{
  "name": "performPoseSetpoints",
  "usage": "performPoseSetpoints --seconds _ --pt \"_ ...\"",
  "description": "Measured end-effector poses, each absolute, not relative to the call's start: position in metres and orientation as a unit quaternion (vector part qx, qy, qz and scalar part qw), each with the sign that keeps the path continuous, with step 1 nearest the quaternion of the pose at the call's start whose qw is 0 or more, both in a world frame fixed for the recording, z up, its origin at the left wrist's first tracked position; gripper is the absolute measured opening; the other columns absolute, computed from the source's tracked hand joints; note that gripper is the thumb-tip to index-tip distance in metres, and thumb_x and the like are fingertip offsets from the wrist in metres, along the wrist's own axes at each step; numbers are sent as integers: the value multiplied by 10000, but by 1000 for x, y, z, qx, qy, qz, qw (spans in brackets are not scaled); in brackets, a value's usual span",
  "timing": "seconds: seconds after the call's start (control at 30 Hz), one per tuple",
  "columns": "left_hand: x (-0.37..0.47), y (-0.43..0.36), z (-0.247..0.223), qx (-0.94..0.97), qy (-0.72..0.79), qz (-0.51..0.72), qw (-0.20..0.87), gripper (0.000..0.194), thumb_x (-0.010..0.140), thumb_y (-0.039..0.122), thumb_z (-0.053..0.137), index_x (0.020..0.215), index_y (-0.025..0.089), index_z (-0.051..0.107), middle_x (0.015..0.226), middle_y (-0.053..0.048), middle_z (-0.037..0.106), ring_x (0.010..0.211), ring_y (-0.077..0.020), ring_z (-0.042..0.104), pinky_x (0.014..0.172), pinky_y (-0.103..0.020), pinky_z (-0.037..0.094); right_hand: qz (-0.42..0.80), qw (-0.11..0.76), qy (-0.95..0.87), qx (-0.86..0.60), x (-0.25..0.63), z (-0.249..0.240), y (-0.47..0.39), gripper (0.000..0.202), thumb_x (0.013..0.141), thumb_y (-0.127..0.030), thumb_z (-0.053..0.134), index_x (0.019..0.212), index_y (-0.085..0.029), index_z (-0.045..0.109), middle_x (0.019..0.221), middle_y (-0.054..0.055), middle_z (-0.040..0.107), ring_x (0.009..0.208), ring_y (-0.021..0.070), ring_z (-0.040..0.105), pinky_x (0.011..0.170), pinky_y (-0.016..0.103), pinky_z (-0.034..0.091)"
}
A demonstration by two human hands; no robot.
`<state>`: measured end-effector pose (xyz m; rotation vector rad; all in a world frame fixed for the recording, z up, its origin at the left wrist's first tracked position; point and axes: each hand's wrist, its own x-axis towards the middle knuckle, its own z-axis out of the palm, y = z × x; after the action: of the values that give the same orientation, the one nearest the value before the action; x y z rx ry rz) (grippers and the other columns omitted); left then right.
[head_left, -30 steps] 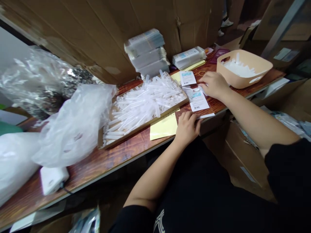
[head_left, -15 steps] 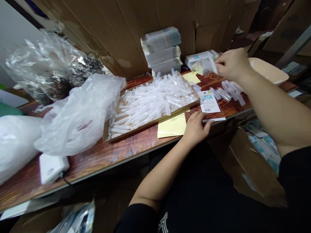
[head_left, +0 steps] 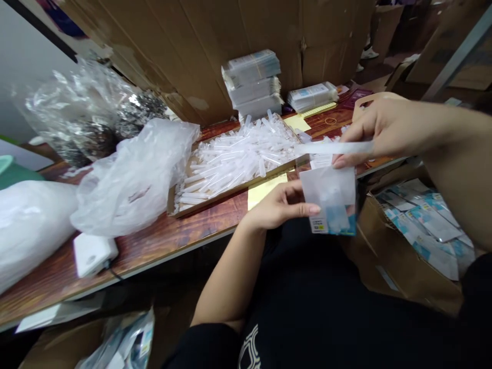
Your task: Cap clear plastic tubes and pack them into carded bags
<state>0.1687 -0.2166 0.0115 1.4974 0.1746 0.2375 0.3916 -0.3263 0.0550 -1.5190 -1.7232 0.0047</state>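
A clear plastic bag point(head_left: 333, 205) with blue-and-white printing hangs upright in front of the table's edge. My left hand point(head_left: 279, 206) grips its left side, thumb in front and the fingers partly behind it. On the upper right, my right hand point(head_left: 369, 134) pinches the bag near its top, where a pale strip point(head_left: 336, 147) runs across. Behind the bag, a white card on the table shows only in part. To the left lies a shallow cardboard tray heaped with small translucent plastic tubes point(head_left: 230, 166), close to my left hand.
A yellow paper point(head_left: 266, 190) pokes out from under the tray. Banded stacks of clear packets point(head_left: 253, 84) stand behind it. Crumpled plastic bags point(head_left: 140, 177) and a white device point(head_left: 94, 254) lie left. An open carton of filled packets point(head_left: 430, 218) sits below right.
My right hand has come from the back right towards me with the plastic bag. My left hand has risen off the table edge and now grips the bag's side.
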Motion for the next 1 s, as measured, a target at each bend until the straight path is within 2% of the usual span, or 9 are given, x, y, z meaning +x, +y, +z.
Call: performPoseSetpoints --seconds 0.13,0.27,0.37,0.47,0.53,0.73,0.87,0.93,1.0 --pt "147 -233 -9 602 135 86 782 438 673 526 926 874 159 794 895 -69 806 812 -205 743 848 -347 589 59 430 -702 -566 380 44 -340 521 1051 -556 462 1083 -144 779 1140 114 758 1246 245 628 1004 397 520" --pt "133 -252 -18 550 184 82 811 407 621 484 966 822 162 817 854 -67 817 756 -189 741 804 -324 586 248 474 -713 -454 370 28 -353 602 1041 -660 380 1016 -206 775 1089 105 747 1182 245 662 945 393 562" --pt "127 -263 -17 530 208 50 821 378 605 457 979 778 162 819 820 -61 817 706 -168 726 763 -302 578 346 450 -721 -397 361 17 -360 555 976 -714 500 992 -236 782 1229 87 710 1170 231 674 935 356 569" --pt "121 -272 -18 519 222 44 824 397 608 478 974 785 156 822 815 -61 814 701 -169 723 760 -306 574 323 405 -738 -432 352 11 -365 316 884 -544 760 933 -235 801 1268 63 678 1158 201 667 974 312 548" --pt "116 -277 -21 513 237 45 824 418 607 494 971 801 152 826 817 -68 814 701 -174 724 751 -308 568 312 399 -738 -446 347 11 -368 227 872 -444 797 854 -218 799 1228 62 682 1135 188 664 984 300 541" --pt "107 -293 -34 488 283 50 824 469 580 530 975 817 150 836 815 -77 815 688 -168 720 737 -300 559 364 339 -741 -450 339 16 -373 344 910 -408 738 646 -186 729 1096 54 685 937 148 674 863 275 550" --pt "108 -297 -35 454 315 87 828 456 555 503 990 792 149 826 799 -70 812 679 -168 722 751 -310 569 352 428 -670 -494 333 5 -375 182 825 -407 822 828 -227 796 1131 56 720 990 185 685 833 297 569" --pt "108 -297 -34 445 320 112 829 435 575 484 984 804 150 826 812 -76 814 700 -182 734 769 -326 577 338 516 -584 -528 327 -4 -375 261 777 -431 865 936 -236 795 1053 55 744 897 173 688 752 290 580" --pt "108 -297 -31 453 311 126 826 423 606 476 971 838 152 830 830 -85 815 729 -201 747 776 -335 579 318 578 -508 -555 319 -11 -376 299 747 -444 889 933 -231 792 931 39 757 799 159 683 713 290 589"
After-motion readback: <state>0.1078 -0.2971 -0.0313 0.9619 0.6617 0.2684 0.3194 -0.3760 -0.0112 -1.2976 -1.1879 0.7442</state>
